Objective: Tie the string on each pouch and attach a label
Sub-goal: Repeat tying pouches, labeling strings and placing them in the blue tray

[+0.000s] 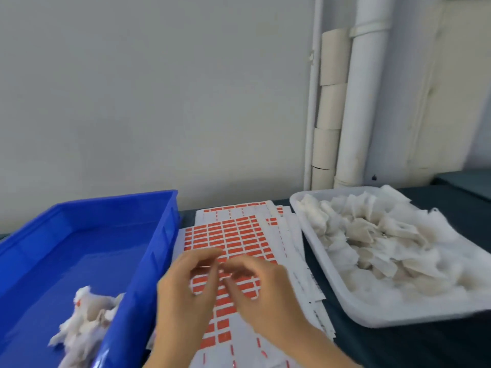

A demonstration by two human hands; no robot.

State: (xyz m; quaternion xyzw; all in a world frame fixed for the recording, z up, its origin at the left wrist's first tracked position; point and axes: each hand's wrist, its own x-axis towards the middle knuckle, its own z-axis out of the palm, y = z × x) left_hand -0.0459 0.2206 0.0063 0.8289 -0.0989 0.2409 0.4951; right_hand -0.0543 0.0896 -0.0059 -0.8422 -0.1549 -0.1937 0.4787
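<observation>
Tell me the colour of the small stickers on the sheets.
Orange-red: the rectangular stickers on white paper sheets, head view.

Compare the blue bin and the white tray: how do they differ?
The blue bin has tall walls; the white tray is shallow, with a rounded rim. The blue bin holds only a small cluster of pouches; the white tray carries a heap of pouches. The blue bin lies left of the label sheets, the white tray right. Both hold white pouches.

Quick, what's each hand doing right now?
Left hand: curled over the label sheet, hold cannot be told.
Right hand: curled too, cannot be told.
</observation>
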